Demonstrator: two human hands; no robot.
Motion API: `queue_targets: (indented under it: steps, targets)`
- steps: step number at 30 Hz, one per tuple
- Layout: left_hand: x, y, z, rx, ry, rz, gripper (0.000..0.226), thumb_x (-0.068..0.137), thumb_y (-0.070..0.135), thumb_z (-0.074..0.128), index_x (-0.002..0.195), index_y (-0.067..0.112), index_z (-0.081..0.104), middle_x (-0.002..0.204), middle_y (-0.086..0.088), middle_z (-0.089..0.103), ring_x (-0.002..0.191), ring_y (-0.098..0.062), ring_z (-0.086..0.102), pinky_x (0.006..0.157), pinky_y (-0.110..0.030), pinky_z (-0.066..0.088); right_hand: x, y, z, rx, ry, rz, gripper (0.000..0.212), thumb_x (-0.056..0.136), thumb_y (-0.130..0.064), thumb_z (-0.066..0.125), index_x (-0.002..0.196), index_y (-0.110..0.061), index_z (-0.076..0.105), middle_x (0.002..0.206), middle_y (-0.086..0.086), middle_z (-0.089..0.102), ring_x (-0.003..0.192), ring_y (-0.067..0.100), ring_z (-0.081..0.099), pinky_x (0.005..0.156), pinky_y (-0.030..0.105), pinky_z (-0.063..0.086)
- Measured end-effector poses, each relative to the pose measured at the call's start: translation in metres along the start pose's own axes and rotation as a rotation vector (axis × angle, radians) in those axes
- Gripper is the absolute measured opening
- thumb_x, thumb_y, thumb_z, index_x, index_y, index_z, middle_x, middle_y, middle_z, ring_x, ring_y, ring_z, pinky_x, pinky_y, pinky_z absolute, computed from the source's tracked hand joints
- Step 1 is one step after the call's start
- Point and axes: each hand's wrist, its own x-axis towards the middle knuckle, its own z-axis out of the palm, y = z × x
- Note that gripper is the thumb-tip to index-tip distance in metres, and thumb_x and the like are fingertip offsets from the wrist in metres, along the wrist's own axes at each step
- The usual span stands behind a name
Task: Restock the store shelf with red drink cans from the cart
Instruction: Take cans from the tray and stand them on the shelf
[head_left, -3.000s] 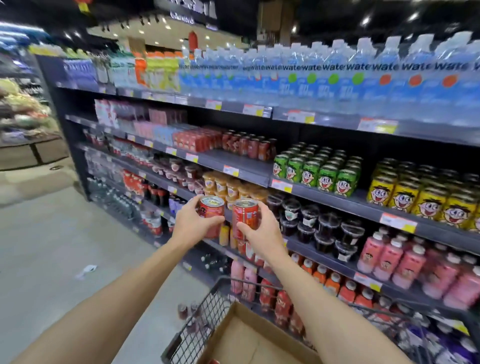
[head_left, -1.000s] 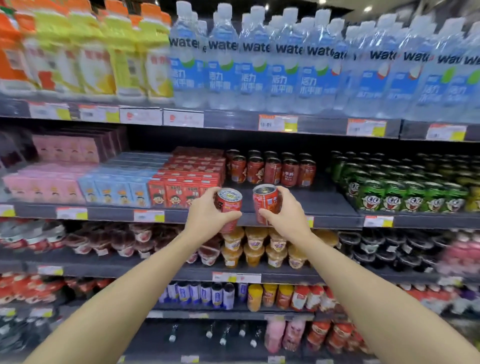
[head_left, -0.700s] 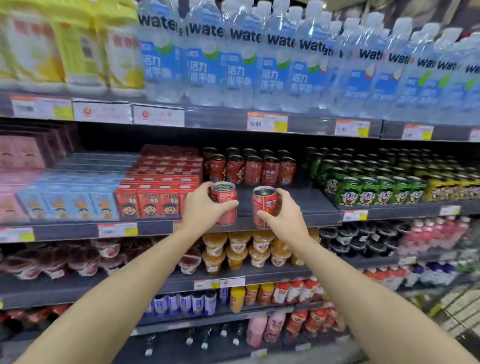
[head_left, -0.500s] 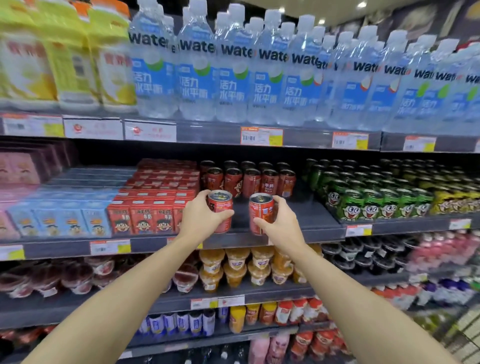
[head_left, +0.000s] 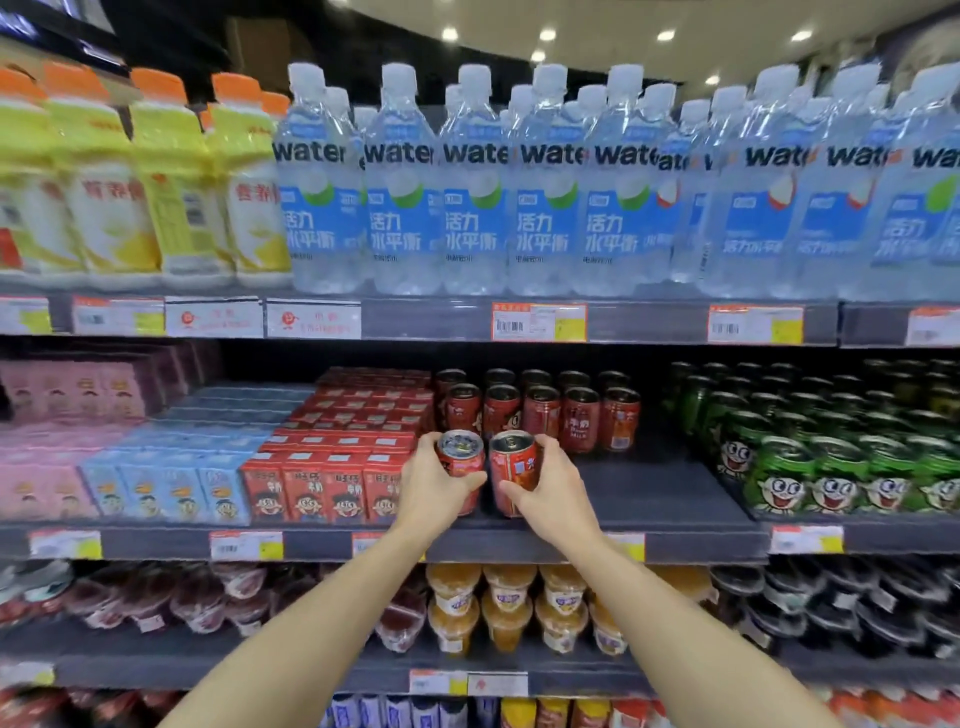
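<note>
My left hand (head_left: 434, 493) grips a red drink can (head_left: 461, 457), and my right hand (head_left: 550, 491) grips a second red can (head_left: 511, 462). Both cans stand upright side by side near the front of the dark middle shelf (head_left: 665, 499), their bases hidden by my fingers. Behind them stands a group of several red cans (head_left: 543, 415) at the back of the same shelf. The cart is out of view.
Red drink cartons (head_left: 322, 483) sit just left of my left hand, green cans (head_left: 831, 467) to the right with a bare shelf gap between. Water bottles (head_left: 519, 208) line the shelf above. Cups of jelly (head_left: 509, 608) fill the shelf below.
Both hands have carried the two cans forward and down onto the front of the middle shelf. The view has come closer to the shelf, and the cart has dropped out of sight.
</note>
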Motion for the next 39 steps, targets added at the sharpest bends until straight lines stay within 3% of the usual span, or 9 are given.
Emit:
queue_targets:
  steps: [7,11,14,19,25,29,32,39]
  targets:
    - [0.004,-0.011,0.008,0.013,-0.04,0.007,0.07,0.076,0.034,0.081,0.134,0.017,0.045,0.111,0.006,0.06,0.103,-0.011,0.058,0.084,-0.022,0.042,0.003,0.019,0.009,0.071,0.021,0.036,0.08,0.081,-0.039,0.079,0.144,-0.025,0.033,0.137,-0.005,0.052,0.124,0.016,0.053,0.099,0.033,0.046]
    - [0.0,-0.021,0.014,0.089,-0.042,0.077,0.075,0.082,0.05,0.071,0.143,0.023,0.037,0.129,0.007,0.055,0.119,-0.013,0.053,0.098,-0.026,0.042,0.005,0.026,0.011,0.136,0.035,0.01,0.078,0.077,-0.038,0.079,0.14,-0.027,0.034,0.132,-0.006,0.051,0.118,0.014,0.056,0.093,0.031,0.047]
    - [-0.012,-0.02,0.022,0.068,0.096,0.005,0.079,0.084,0.04,0.074,0.149,0.015,0.036,0.139,-0.004,0.045,0.129,-0.019,0.044,0.101,-0.022,0.031,0.003,0.026,0.017,0.148,0.059,-0.026,0.083,0.075,-0.04,0.081,0.141,-0.025,0.033,0.135,-0.006,0.044,0.121,0.012,0.05,0.096,0.032,0.046]
    - [-0.03,-0.015,0.041,-0.06,0.288,-0.034,0.064,0.083,0.029,0.077,0.136,0.016,0.044,0.129,-0.001,0.048,0.119,-0.018,0.049,0.099,-0.032,0.043,0.004,0.027,0.016,0.166,0.03,-0.033,0.081,0.077,-0.033,0.084,0.141,-0.024,0.035,0.135,-0.006,0.051,0.116,0.006,0.051,0.095,0.028,0.045]
    - [-0.019,-0.022,0.04,-0.002,0.301,-0.003,0.062,0.079,0.038,0.078,0.129,0.017,0.047,0.122,-0.002,0.053,0.112,-0.022,0.055,0.091,-0.042,0.05,0.001,0.027,0.018,0.18,0.06,-0.003,0.078,0.076,-0.033,0.084,0.139,-0.028,0.037,0.129,-0.012,0.055,0.114,0.009,0.057,0.094,0.031,0.05]
    - [-0.02,-0.024,0.048,0.051,0.314,0.021,0.065,0.087,0.038,0.071,0.14,0.013,0.043,0.132,-0.003,0.05,0.122,-0.02,0.049,0.096,-0.033,0.043,0.002,0.03,0.018,0.184,0.053,-0.006,0.077,0.077,-0.036,0.083,0.138,-0.031,0.036,0.129,-0.013,0.055,0.112,0.006,0.056,0.096,0.033,0.051]
    - [-0.015,-0.022,0.051,0.081,0.301,0.0,0.066,0.089,0.036,0.068,0.144,0.011,0.04,0.136,-0.007,0.047,0.124,-0.023,0.048,0.099,-0.035,0.042,0.002,0.032,0.02,0.169,0.066,-0.006,0.078,0.076,-0.037,0.083,0.138,-0.03,0.036,0.131,-0.011,0.055,0.114,0.009,0.057,0.096,0.036,0.051]
    - [0.028,-0.01,0.055,-0.006,0.281,-0.126,0.061,0.082,0.023,0.078,0.134,0.01,0.047,0.128,-0.01,0.052,0.119,-0.028,0.052,0.098,-0.037,0.042,0.006,0.033,0.02,0.162,0.06,-0.01,0.08,0.076,-0.037,0.084,0.138,-0.031,0.035,0.134,-0.009,0.054,0.115,0.01,0.056,0.096,0.035,0.051]
